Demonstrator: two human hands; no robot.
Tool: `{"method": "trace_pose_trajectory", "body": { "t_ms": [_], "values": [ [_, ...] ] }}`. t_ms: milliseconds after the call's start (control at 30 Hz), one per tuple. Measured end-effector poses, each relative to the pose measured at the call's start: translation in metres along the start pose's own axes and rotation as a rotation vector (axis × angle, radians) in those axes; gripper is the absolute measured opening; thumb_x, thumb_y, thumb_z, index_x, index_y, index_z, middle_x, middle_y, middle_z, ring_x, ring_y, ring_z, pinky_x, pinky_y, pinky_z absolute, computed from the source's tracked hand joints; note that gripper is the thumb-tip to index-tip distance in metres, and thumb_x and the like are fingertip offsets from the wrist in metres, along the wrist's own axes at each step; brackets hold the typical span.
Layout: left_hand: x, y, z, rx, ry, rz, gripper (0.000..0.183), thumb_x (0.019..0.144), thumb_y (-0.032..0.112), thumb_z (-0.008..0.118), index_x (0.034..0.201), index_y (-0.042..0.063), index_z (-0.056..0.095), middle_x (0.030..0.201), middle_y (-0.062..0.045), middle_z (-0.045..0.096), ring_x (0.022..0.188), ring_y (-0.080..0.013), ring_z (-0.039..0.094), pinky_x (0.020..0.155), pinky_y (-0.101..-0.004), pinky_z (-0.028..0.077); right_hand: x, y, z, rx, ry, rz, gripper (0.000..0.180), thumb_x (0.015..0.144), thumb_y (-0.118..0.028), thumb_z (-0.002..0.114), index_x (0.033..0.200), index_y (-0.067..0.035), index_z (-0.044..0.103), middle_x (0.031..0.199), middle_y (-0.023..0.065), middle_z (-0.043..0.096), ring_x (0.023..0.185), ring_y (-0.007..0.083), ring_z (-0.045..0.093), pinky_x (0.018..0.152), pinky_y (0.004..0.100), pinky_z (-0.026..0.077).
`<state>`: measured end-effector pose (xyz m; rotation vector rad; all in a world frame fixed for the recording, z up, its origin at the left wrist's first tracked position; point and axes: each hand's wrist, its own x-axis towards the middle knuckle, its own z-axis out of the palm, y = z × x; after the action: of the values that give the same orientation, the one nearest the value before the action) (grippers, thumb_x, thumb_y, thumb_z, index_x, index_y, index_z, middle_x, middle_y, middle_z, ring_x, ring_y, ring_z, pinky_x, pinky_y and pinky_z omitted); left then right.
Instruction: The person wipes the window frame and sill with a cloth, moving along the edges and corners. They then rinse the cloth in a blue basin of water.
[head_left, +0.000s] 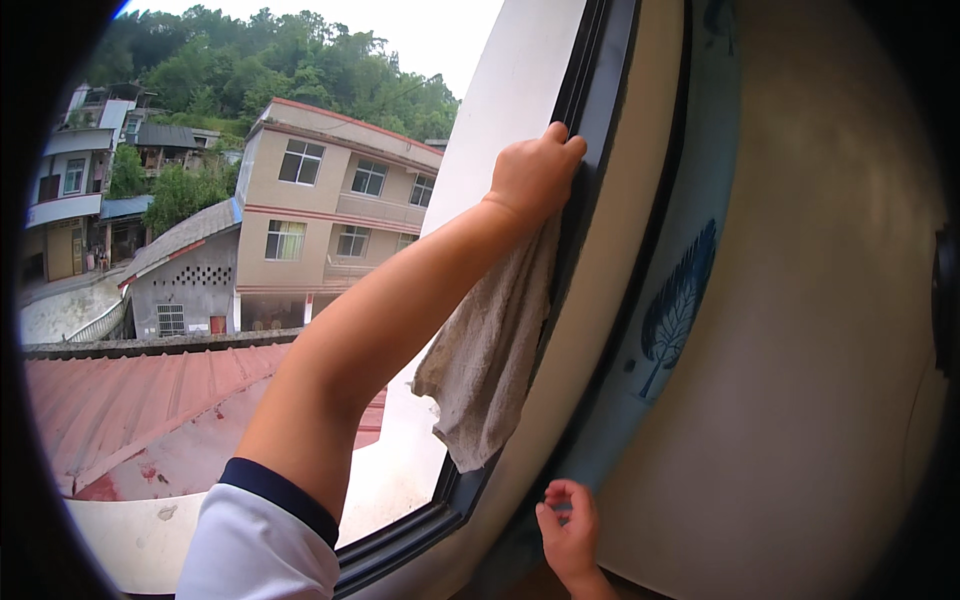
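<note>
A grey-beige cloth (495, 345) hangs down from my left hand (538, 169), which is closed around its upper end. That hand presses against the dark metal window frame (600, 112) on its upright side, with the arm stretched across the window opening. The cloth's lower edge hangs near the frame's bottom corner. Lower down, my right hand (570, 529) is raised beside the blue curtain (615, 420), its fingers curled and apart, holding nothing.
The curtain bears a dark blue tree print and runs along the beige window surround (637, 150). A plain wall (765, 360) is at the right. Outside lie a red corrugated roof (150, 397), several buildings (337, 202) and wooded slopes.
</note>
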<state>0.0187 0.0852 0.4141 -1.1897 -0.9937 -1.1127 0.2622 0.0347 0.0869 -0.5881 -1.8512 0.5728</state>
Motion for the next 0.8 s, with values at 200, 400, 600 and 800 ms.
{"method": "trace_pose_trajectory", "body": {
  "t_ms": [200,400,600,800],
  "values": [
    [0.05,-0.01,0.012,0.022,0.026,0.023,0.005,0.085,0.011,0.054,0.088,0.009,0.057,0.091,-0.011,0.057,0.075,-0.0356,0.062,0.065,-0.0448,0.051,0.093,-0.032,0.002,-0.26,0.089,-0.487,0.05,0.076,-0.004,0.066,0.122,0.0,0.047,0.12,0.0174,0.048,0.111,0.0355,0.046,0.093,0.0414,0.041],
    [0.117,-0.021,0.025,0.087,0.083,0.013,0.014,0.083,0.01,0.054,0.094,0.011,0.061,0.1,-0.011,0.061,0.083,-0.036,0.064,0.07,-0.0454,0.052,0.179,-0.065,0.012,-0.416,0.208,-0.906,0.053,0.077,-0.011,0.068,0.125,-0.002,0.047,0.127,0.0211,0.044,0.118,0.039,0.042,0.099,0.0478,0.036],
    [0.202,-0.026,0.034,0.199,0.201,0.018,0.019,0.078,0.005,0.061,0.094,0.012,0.066,0.101,-0.01,0.063,0.09,-0.0308,0.066,0.072,-0.0411,0.055,0.238,-0.077,0.026,-0.385,0.2,-1.058,0.059,0.082,-0.023,0.068,0.13,0.001,0.043,0.134,0.0229,0.042,0.121,0.0428,0.04,0.1,0.0531,0.033],
    [0.256,-0.039,0.055,0.429,0.223,0.051,0.019,0.083,0.011,0.062,0.101,0.013,0.069,0.104,-0.011,0.065,0.092,-0.0301,0.066,0.075,-0.0425,0.055,0.25,-0.06,0.045,-0.313,0.289,-1.074,0.06,0.084,-0.023,0.066,0.132,0.002,0.042,0.134,0.0213,0.046,0.123,0.0405,0.04,0.098,0.0524,0.032]
  ]
}}
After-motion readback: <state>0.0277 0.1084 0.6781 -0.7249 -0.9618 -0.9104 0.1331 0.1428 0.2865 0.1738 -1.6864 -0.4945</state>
